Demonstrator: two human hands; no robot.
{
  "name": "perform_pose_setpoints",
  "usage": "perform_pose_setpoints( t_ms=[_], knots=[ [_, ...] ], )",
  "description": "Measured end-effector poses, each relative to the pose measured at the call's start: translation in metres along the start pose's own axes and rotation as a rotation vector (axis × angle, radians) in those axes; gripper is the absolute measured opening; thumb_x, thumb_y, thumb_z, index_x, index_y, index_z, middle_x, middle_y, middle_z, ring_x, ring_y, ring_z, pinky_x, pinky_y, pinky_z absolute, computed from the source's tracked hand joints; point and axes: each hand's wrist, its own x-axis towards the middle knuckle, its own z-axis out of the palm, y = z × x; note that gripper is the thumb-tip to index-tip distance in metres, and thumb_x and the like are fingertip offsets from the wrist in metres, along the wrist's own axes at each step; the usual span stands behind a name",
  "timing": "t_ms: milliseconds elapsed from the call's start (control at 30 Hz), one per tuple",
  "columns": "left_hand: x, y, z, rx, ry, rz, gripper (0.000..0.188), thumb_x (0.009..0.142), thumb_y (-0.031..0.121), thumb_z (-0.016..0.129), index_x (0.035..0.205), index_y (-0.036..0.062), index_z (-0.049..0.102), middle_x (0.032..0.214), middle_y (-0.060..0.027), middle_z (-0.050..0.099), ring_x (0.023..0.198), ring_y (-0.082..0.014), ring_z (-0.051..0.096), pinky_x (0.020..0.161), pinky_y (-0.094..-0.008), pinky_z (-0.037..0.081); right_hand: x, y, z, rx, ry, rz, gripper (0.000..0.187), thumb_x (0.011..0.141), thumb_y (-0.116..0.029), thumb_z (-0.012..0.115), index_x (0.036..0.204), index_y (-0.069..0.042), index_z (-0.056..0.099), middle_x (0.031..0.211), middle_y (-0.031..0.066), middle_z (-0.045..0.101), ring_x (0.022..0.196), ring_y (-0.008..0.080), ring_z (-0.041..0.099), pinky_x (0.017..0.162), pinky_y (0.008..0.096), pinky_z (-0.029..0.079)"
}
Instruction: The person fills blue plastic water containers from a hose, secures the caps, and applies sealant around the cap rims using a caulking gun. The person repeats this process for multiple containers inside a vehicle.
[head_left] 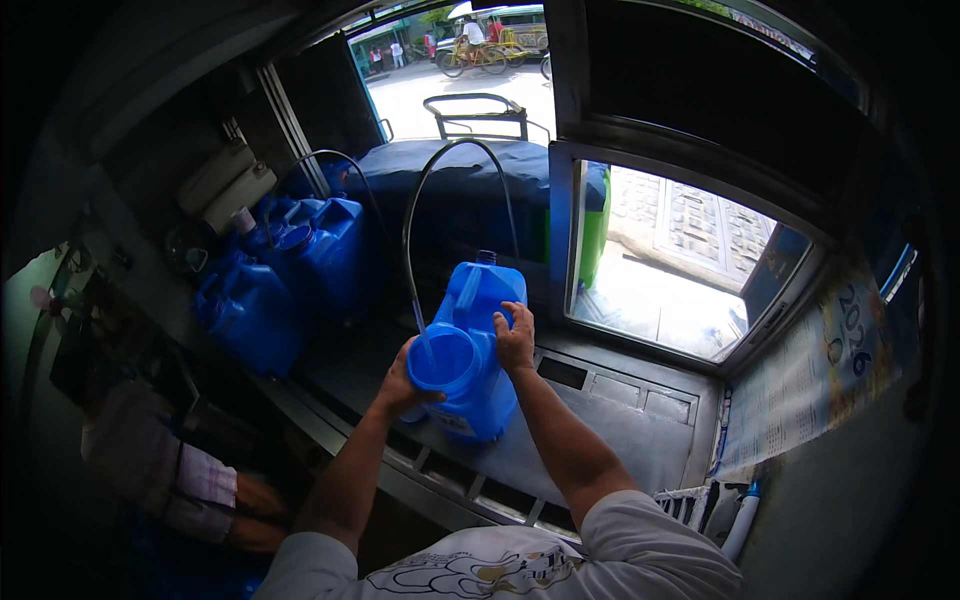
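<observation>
A blue plastic water jug (480, 345) stands on the metal counter in front of me, its wide round mouth toward me. A clear hose (408, 235) arches over from behind and its end hangs inside the mouth. My left hand (402, 382) is closed around the left side of the mouth, with the thumb along the near rim. At the jug's right side is my right hand (515, 340), its fingers apart and bent beside the handle; whether they touch the jug I cannot tell. A dark cap (486, 257) sits on the jug's far top corner.
Several more blue jugs (325, 235) stand at the left, a second hose running to them. The metal counter (620, 430) has slots. Beyond is a dark-covered surface (450, 175) below a window opening. Another person's arm (255, 505) shows at lower left. A calendar (830, 350) hangs at right.
</observation>
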Motion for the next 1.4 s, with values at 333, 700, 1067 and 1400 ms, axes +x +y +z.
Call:
perform_pose_setpoints(
  t_ms=[333,700,1067,1400],
  knots=[
    [0.006,0.005,0.005,-0.142,0.009,-0.032,0.127,0.04,0.001,0.096,0.15,0.0158,0.034,0.138,-0.005,0.051,0.126,-0.0234,0.052,0.103,-0.0407,0.05,0.068,0.134,-0.021,-0.356,-0.306,0.508,0.057,0.091,-0.039,0.06,0.139,-0.009,0.051,0.141,0.021,0.05,0.129,0.0374,0.051,0.108,0.0461,0.041],
    [0.0,0.015,0.0,-0.122,-0.059,-0.093,0.143,0.034,0.001,0.097,0.156,0.0176,0.023,0.145,-0.0059,0.044,0.132,-0.0254,0.046,0.108,-0.0454,0.047,0.082,0.208,0.019,-0.338,-0.388,0.686,0.073,0.087,-0.034,0.061,0.152,-0.014,0.034,0.154,0.0203,0.037,0.134,0.04,0.048,0.11,0.0472,0.041],
    [0.005,0.026,0.003,-0.224,-0.079,-0.146,0.145,0.031,0.009,0.099,0.155,0.0179,0.024,0.145,-0.004,0.044,0.132,-0.025,0.047,0.108,-0.0458,0.047,0.082,0.208,0.028,-0.432,-0.331,0.672,0.06,0.089,-0.03,0.064,0.142,-0.011,0.044,0.139,0.0198,0.051,0.125,0.0403,0.055,0.101,0.0515,0.047],
    [0.006,0.033,0.004,-0.171,-0.111,-0.063,0.141,0.036,0.009,0.099,0.155,0.0172,0.024,0.144,-0.0051,0.045,0.132,-0.0259,0.047,0.11,-0.0467,0.045,0.078,0.202,0.021,-0.489,-0.326,0.557,0.046,0.09,-0.024,0.059,0.133,-0.011,0.055,0.131,0.0155,0.058,0.122,0.0376,0.057,0.099,0.0521,0.048]
  ],
)
